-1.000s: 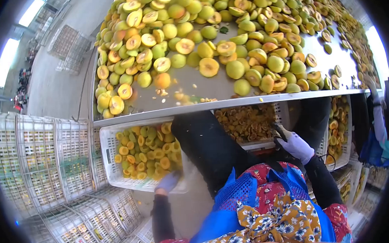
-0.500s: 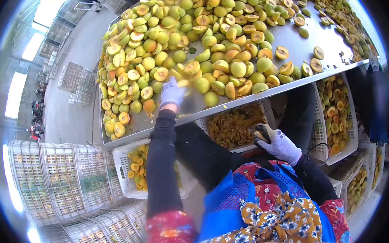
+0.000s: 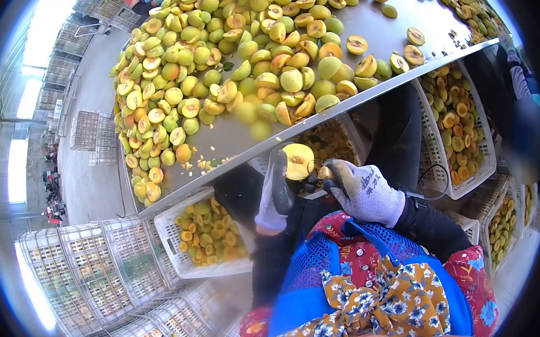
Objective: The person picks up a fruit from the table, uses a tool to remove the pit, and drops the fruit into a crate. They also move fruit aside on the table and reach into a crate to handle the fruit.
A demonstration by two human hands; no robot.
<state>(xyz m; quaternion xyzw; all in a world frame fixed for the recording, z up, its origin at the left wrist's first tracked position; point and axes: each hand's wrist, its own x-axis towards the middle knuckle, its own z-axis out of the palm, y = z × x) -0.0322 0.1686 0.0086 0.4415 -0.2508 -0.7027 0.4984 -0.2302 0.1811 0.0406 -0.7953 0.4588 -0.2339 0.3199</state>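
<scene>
A fruit half [image 3: 297, 161], its yellow cut face showing, is just outside the table's near edge, above the person's lap. The left hand [image 3: 274, 189], in a pale glove with a dark palm, is clamped on it, though some of its fingers are hidden. The right hand [image 3: 365, 189], in a grey glove with dark writing on the back, has its fingers closed around a small tool [image 3: 324, 174], partly hidden, close to the fruit's right side.

Beyond the hands, the metal table [image 3: 216, 139] slants up to the right. Green and yellow fruit [image 3: 187, 56], much of it halved, is heaped along its left edge and across its middle. Small pale bits [image 3: 205, 165] lie near the near edge, towards the near left corner. Under that edge, a white crate [image 3: 164, 233] at left holds halves, a middle crate [image 3: 354, 142] holds brownish pieces, and a right crate [image 3: 435, 138] holds more halves. Stacked crates [image 3: 87, 261] stand at lower left. A co-worker's striped sleeve [image 3: 519, 80] shows beside the table's right end.
</scene>
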